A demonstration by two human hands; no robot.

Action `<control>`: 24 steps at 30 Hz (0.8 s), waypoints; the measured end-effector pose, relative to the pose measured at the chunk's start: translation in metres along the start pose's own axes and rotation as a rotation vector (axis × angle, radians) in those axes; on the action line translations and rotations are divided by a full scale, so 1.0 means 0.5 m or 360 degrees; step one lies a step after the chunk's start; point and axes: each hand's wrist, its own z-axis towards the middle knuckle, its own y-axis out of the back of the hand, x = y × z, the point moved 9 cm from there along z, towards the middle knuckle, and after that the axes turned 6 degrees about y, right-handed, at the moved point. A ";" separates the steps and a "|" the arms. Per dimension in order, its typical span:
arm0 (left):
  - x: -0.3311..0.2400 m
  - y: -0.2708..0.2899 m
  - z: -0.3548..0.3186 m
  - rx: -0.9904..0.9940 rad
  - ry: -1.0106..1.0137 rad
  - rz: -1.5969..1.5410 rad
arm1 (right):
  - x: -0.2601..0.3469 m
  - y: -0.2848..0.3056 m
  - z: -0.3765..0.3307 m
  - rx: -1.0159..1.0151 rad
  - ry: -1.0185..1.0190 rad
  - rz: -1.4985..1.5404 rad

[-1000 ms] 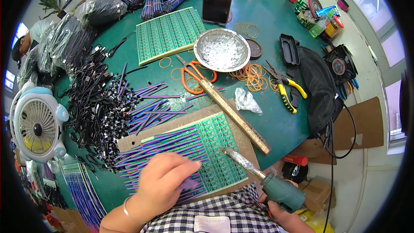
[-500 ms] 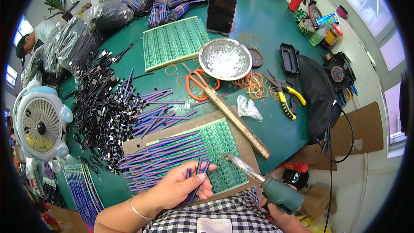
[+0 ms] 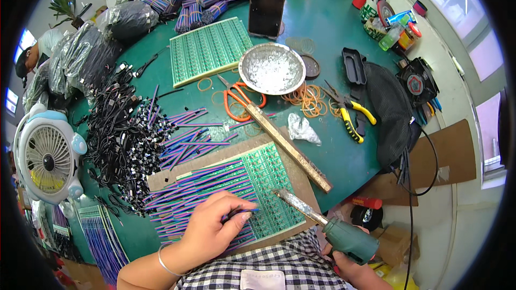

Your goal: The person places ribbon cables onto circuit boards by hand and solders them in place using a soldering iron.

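Low over a green circuit board panel point(image 3: 275, 185), my left hand point(image 3: 215, 224) is closed in a pinch on ribbon wires point(image 3: 240, 212). Their ends point at the board, near the boundary between its wired and bare rows. Many purple-and-blue ribbon wires point(image 3: 201, 185) lie side by side across the panel's left part. At the lower right, my right hand point(image 3: 346, 267) grips a soldering iron point(image 3: 352, 240) by its green handle. The metal tip reaches left to the bare part of the board; I cannot tell whether it touches. A brown backing board point(image 3: 295, 161) lies underneath.
Behind the panel are a wooden stick point(image 3: 290, 147), a metal bowl point(image 3: 272, 69), orange scissors point(image 3: 236, 102) and yellow-handled pliers point(image 3: 352, 115). A cable heap point(image 3: 121, 134) and a fan point(image 3: 48, 156) stand left. A phone point(image 3: 267, 4) stands upright at the back; a person point(image 3: 40, 51) is far left.
My left hand has turned over and moved slightly left, from fingers up with splayed wires to a downward pinch on them. The iron stays nearly the same. The whole view shifts slightly.
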 end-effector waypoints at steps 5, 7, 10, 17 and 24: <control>-0.093 -0.001 -0.041 -0.0495 -0.0879 0.1149 | -0.017 -0.009 -0.026 0.0014 -0.0080 0.0144; -0.095 -0.007 -0.036 -0.0529 -0.0929 0.1192 | -0.014 -0.005 -0.025 -0.0061 -0.0088 0.0169; -0.095 -0.021 -0.039 -0.0644 -0.1022 0.1369 | -0.011 -0.009 -0.015 -0.0039 -0.0064 0.0164; -0.079 -0.047 -0.039 -0.0615 -0.1160 0.1704 | 0.004 -0.018 -0.006 0.0004 -0.0107 0.0237; -0.073 -0.059 -0.035 -0.0586 -0.1202 0.1817 | 0.025 -0.017 0.007 0.0024 0.0019 0.0049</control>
